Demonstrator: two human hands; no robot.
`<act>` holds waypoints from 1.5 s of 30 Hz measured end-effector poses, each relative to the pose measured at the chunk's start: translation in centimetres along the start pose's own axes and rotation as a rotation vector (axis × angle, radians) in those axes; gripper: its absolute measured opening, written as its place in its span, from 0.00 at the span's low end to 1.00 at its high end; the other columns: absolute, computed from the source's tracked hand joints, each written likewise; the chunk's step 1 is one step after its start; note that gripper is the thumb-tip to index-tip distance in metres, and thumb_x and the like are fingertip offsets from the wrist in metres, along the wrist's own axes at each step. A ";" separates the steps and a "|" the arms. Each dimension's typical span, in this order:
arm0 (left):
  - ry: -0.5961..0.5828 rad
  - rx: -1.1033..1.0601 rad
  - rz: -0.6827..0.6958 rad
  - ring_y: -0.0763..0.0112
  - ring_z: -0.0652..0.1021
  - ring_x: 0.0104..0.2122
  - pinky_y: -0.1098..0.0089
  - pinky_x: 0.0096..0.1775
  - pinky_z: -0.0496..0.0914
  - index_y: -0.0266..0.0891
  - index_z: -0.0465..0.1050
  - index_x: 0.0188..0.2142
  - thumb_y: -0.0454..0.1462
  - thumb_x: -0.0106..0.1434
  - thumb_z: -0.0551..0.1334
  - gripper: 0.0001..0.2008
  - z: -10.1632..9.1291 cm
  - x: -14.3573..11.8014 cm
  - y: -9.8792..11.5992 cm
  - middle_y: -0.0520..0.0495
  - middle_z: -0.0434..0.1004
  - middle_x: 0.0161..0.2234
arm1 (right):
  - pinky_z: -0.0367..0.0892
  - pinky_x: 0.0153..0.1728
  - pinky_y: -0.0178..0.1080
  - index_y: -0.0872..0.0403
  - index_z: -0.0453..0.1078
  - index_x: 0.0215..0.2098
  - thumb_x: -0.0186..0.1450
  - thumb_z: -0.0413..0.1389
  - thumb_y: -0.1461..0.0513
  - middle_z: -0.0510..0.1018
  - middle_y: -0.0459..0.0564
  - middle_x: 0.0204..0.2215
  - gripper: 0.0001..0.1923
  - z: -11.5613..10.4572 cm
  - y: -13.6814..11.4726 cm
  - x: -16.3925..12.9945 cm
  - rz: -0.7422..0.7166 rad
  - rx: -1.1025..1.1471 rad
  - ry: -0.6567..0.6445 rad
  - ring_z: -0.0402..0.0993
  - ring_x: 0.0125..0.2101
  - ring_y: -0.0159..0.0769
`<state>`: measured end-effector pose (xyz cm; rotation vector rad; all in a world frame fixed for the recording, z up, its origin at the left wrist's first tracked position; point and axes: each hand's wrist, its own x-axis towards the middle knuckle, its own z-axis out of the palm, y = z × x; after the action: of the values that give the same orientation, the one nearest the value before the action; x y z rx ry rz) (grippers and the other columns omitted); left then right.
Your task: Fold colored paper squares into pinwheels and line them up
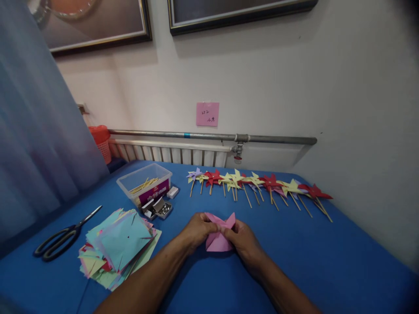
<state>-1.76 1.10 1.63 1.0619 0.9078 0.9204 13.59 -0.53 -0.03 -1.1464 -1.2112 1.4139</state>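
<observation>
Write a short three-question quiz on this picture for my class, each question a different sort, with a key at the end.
1. What colour is the paper sheet held by the left hand and right hand? A) yellow B) pink C) blue
2. True or false: the scissors lie to the left of the paper stack.
3. What lies inside the clear tub?

Key: 1 B; 2 true; 3 thin wooden sticks.

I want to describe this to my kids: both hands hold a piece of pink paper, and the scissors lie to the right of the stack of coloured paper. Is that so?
Not quite: the head view shows the scissors lying to the left of the stack of coloured paper. The left hand and right hand do both hold the piece of pink paper.
</observation>
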 end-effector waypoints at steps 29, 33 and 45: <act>0.295 -0.289 0.087 0.73 0.72 0.21 0.72 0.27 0.64 0.32 0.75 0.28 0.36 0.42 0.71 0.13 -0.1 0.8 -0.4 0.48 0.76 0.22 | 0.65 0.57 0.49 0.47 0.74 0.44 0.62 0.57 0.60 0.62 0.52 0.63 0.11 0.2 0.4 -1.4 -0.414 -0.428 0.035 0.66 0.59 0.45; 0.308 -0.283 0.095 0.74 0.71 0.20 0.72 0.26 0.63 0.32 0.74 0.25 0.36 0.42 0.71 0.11 0.2 0.7 -0.4 0.50 0.74 0.19 | 0.69 0.53 0.46 0.48 0.76 0.41 0.63 0.58 0.58 0.64 0.52 0.61 0.09 0.4 0.7 -1.2 -0.383 -0.396 0.059 0.70 0.55 0.44; 0.286 -0.262 0.099 0.78 0.67 0.17 0.74 0.22 0.59 0.33 0.73 0.23 0.36 0.42 0.70 0.10 0.5 0.7 -0.4 0.53 0.71 0.17 | 0.64 0.53 0.52 0.48 0.74 0.33 0.62 0.58 0.63 0.76 0.53 0.49 0.03 0.3 0.0 -1.4 -0.649 -0.754 0.187 0.71 0.51 0.48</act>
<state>-0.99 1.47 1.25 0.7671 0.9430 1.2603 13.54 -2.00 0.07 -1.1635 -1.8278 0.3457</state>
